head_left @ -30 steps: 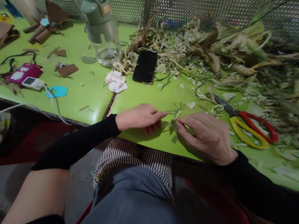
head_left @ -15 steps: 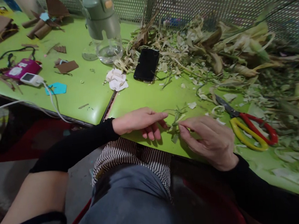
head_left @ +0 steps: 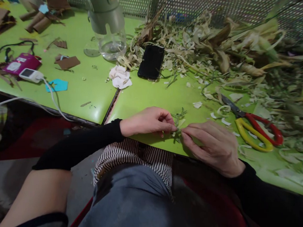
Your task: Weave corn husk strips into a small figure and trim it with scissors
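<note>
Near the table's front edge, my left hand (head_left: 152, 121) and my right hand (head_left: 212, 145) meet almost fingertip to fingertip. Both pinch at a small bundle of thin green leaf strips (head_left: 179, 116), which looks like cut corn husk. My left thumb and forefinger are closed at its left side. From the right, the thumb and forefinger of my other hand grip it. Fingers cover part of the bundle, so its full shape is hidden. Scissors (head_left: 255, 127) with one red and one yellow handle lie right of my right hand, blades pointing away.
A large heap of dried husks (head_left: 222, 53) fills the back right, against a perforated metal screen (head_left: 211, 5). A black phone (head_left: 151, 62), crumpled tissue (head_left: 120, 76) and water bottle (head_left: 111, 33) stand mid-table. At left lie a magenta device (head_left: 22, 63) and white cable (head_left: 53, 96).
My left hand has moved slightly right and its fingers have closed from loosely apart to a pinch on the green strips. My right hand keeps its pinch. The view has shifted slightly.
</note>
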`<action>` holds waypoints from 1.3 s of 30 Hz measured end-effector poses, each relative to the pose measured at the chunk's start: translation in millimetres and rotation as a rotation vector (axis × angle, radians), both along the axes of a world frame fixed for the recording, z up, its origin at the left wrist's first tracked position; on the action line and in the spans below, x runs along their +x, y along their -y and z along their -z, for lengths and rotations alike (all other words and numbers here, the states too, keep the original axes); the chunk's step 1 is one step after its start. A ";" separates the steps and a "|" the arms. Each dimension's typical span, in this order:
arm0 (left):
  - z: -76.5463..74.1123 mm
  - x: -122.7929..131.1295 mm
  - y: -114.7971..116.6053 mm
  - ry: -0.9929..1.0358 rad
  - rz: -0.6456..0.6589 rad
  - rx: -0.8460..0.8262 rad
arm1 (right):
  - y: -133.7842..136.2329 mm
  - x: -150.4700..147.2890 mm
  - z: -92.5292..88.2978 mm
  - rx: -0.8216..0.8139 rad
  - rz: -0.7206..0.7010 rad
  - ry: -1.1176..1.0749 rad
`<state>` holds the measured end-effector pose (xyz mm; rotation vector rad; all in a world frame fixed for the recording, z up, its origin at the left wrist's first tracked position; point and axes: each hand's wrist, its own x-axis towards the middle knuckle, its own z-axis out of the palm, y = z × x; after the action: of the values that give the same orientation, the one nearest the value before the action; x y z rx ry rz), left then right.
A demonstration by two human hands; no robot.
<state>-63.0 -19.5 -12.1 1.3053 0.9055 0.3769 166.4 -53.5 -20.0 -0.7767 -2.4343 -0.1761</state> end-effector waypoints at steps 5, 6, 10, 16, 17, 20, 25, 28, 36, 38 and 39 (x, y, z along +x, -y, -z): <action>-1.7 9.2 0.3 -0.061 -0.030 0.275 | 8.6 12.1 4.2 0.014 0.042 0.047; -2.7 10.4 1.1 -0.030 -0.047 0.291 | 10.4 14.5 4.7 0.022 0.055 0.057; -3.3 14.6 5.7 0.171 -0.091 0.191 | 16.3 19.5 5.5 0.071 0.068 0.117; 6.9 24.3 9.2 0.315 -0.008 0.085 | 18.8 12.7 2.1 -0.081 0.079 0.031; 8.2 25.0 9.3 0.315 -0.008 0.057 | 18.7 11.6 1.2 -0.155 0.088 -0.016; 9.1 24.8 9.3 0.300 -0.022 -0.027 | 18.2 10.7 -0.2 -0.291 0.144 -0.129; 4.1 23.6 8.6 0.271 -0.069 -0.028 | 16.3 10.0 1.0 -0.132 0.238 -0.165; 1.3 23.3 6.3 0.214 -0.129 0.084 | 13.7 6.3 0.3 -0.115 0.229 -0.110; 3.9 14.8 0.8 0.211 -0.002 0.043 | 11.0 3.4 1.5 -0.217 0.127 -0.149; 1.6 13.7 1.8 0.185 0.043 0.071 | 11.6 4.0 1.0 -0.255 0.133 -0.167; -0.3 13.6 2.4 0.159 0.061 0.107 | 11.4 4.0 0.7 -0.275 0.130 -0.175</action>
<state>-49.4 -22.0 -11.9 1.3770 0.7189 0.4799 170.4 -65.0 -20.7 -1.0256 -2.2691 0.1750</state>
